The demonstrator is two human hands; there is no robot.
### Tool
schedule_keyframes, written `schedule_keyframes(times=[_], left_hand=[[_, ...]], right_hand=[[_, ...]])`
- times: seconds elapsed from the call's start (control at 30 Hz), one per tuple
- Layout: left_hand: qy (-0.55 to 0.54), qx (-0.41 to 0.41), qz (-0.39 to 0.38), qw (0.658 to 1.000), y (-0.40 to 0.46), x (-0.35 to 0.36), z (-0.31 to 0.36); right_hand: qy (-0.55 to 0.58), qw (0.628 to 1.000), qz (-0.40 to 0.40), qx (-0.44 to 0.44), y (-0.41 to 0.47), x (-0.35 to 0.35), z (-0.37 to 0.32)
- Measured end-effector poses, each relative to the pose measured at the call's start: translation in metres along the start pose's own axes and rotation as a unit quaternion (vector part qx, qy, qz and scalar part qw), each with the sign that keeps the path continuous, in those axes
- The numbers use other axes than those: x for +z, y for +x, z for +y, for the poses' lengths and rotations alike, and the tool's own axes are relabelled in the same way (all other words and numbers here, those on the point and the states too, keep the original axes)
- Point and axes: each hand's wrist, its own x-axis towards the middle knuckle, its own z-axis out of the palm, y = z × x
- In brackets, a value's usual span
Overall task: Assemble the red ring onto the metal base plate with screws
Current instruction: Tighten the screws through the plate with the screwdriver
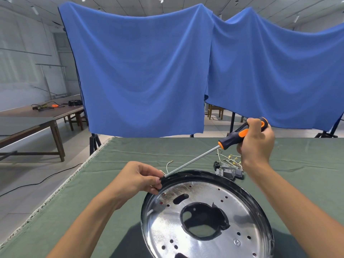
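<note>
A shiny round metal base plate (206, 237) with a dark rim, a large centre hole and several small holes is tilted up on the green table cloth. My left hand (138, 178) pinches the plate's upper left rim, where the screwdriver tip meets it. My right hand (257, 144) grips the black and orange handle of a long screwdriver (193, 162), whose shaft slants down left to that rim. No red ring shows in view. Any screw at the tip is hidden by my fingers.
Grey switch parts (229, 171) and loose wires with yellow terminals (229, 159) lie just behind the plate. A blue cloth (141, 71) hangs behind the table. The table's left edge (61, 189) drops to the floor; a brown bench table (37, 116) stands far left.
</note>
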Motion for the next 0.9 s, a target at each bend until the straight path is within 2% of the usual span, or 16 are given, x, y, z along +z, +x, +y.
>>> schedule_keyframes(times=[0.13, 0.3, 0.7, 0.9], left_hand=[[-0.018, 0.017, -0.012, 1.000, -0.001, 0.002, 0.003], [-0.057, 0.033, 0.000, 0.998, -0.003, -0.006, 0.005], [-0.073, 0.030, -0.001, 0.997, -0.005, -0.008, 0.004], [-0.120, 0.012, -0.032, 0.992, -0.006, -0.010, 0.004]], right_hand=[[0.002, 1.000, -0.009, -0.015, -0.006, 0.004, -0.003], [0.020, 1.000, 0.015, -0.009, -0.004, 0.005, -0.010], [0.025, 0.999, 0.031, -0.003, 0.000, 0.003, -0.010], [0.023, 0.999, 0.028, -0.007, 0.001, 0.001, -0.014]])
